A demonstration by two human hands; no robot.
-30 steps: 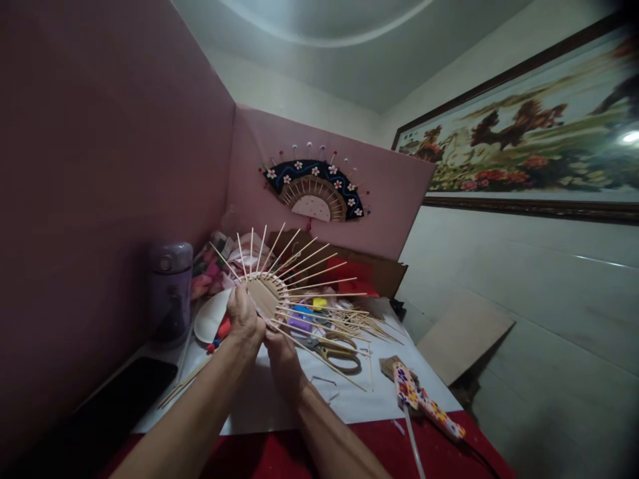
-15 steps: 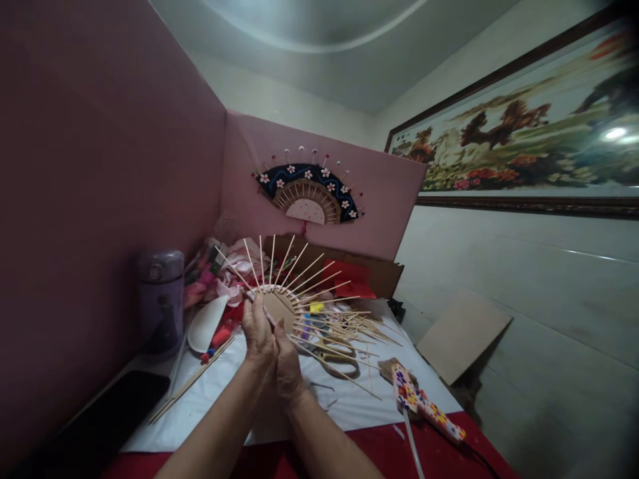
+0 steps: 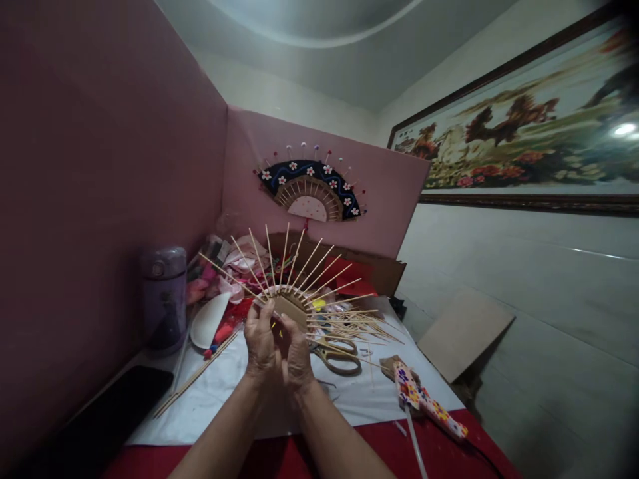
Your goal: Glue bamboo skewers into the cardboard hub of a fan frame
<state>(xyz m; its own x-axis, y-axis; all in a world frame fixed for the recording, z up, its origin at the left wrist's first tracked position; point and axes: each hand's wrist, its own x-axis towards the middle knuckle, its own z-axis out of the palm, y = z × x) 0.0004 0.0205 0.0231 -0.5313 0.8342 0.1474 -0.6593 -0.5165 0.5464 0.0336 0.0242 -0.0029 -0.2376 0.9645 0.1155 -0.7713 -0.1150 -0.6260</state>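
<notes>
A half-round cardboard piece [image 3: 292, 309] with thin wooden sticks fanning out from its curved rim is held up over the table. My left hand [image 3: 260, 338] grips its lower left edge, fingers bent and pressed on it. My right hand [image 3: 295, 352] holds the lower edge close beside, the wrists near each other. Just right of my right hand lie gold-handled scissors [image 3: 339, 356] and a pile of loose sticks [image 3: 357, 324]. A finished dark fan with flowers [image 3: 312, 189] hangs on the pink board behind.
A purple bottle [image 3: 164, 299], a white half-round piece [image 3: 207, 322] and a black phone [image 3: 120, 406] are at the left. A flower-patterned glue gun [image 3: 407, 386] lies at the right front. Pink cloth and red items are heaped behind.
The fan frame has turned and shifted slightly right, its sticks standing at new angles. My hands have moved a little apart, with fingers bent more around the lower edge.
</notes>
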